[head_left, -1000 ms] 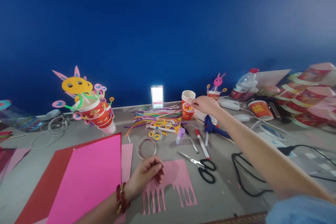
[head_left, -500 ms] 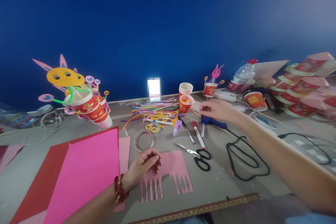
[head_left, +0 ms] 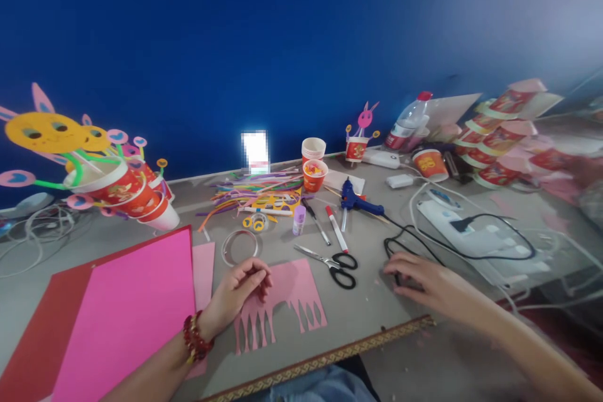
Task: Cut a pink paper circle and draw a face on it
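- Our right hand [head_left: 419, 277] has come away from the cup of coloured bits [head_left: 313, 184], passing the blue glue gun [head_left: 354, 201], and is now low over the desk [head_left: 367, 320], by the black cord [head_left: 419, 240].
- Its fingers are bent and loosely apart over something dark, perhaps a loop of that cord; we cannot tell whether they pinch it.
- Our left hand [head_left: 240, 292] has stayed over the left part of the pink cut sheet [head_left: 296, 279], fingers curled in and thumb against them; we cannot tell whether anything is between them.
- That sheet lies flat just in front of us, narrow strips along its near edge with a gap midway, and its outline looks the same as before.
- Our view has swung rightward, so everything sits further left.
- For the work, we judge that the reach to the cup is finished, while the sheet is no further along.
- Both the scissors [head_left: 332, 262], right of the sheet, and the glue gun lie unheld.
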A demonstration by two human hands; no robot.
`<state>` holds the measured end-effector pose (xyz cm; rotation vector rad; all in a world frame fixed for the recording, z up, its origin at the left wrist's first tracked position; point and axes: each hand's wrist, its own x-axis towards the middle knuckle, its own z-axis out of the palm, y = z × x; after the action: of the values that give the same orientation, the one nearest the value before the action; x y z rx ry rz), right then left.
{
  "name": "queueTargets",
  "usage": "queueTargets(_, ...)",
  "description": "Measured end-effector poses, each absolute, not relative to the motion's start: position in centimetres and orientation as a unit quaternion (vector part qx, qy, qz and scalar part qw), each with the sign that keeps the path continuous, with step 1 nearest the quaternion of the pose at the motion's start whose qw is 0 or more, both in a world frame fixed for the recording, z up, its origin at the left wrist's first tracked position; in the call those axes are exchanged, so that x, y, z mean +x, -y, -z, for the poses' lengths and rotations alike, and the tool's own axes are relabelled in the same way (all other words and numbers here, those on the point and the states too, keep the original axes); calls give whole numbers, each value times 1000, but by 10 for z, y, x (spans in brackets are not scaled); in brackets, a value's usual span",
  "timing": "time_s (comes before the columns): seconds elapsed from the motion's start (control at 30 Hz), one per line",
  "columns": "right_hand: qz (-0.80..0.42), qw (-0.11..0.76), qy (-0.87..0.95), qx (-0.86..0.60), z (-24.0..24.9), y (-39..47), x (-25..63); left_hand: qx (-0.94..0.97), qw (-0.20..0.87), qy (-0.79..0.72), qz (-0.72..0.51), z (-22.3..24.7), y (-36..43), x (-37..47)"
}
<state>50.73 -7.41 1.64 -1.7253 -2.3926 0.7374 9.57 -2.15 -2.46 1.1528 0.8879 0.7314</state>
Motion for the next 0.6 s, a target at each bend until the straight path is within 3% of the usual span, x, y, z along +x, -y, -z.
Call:
queueTargets(0.27,-185,83,820,-536,-15,43,485,528,675,-397,-328,25,22,95)
queueTargets(0.6,-168,108,828,-525,-4,77,479,526,692,-375,-323,26,22,94)
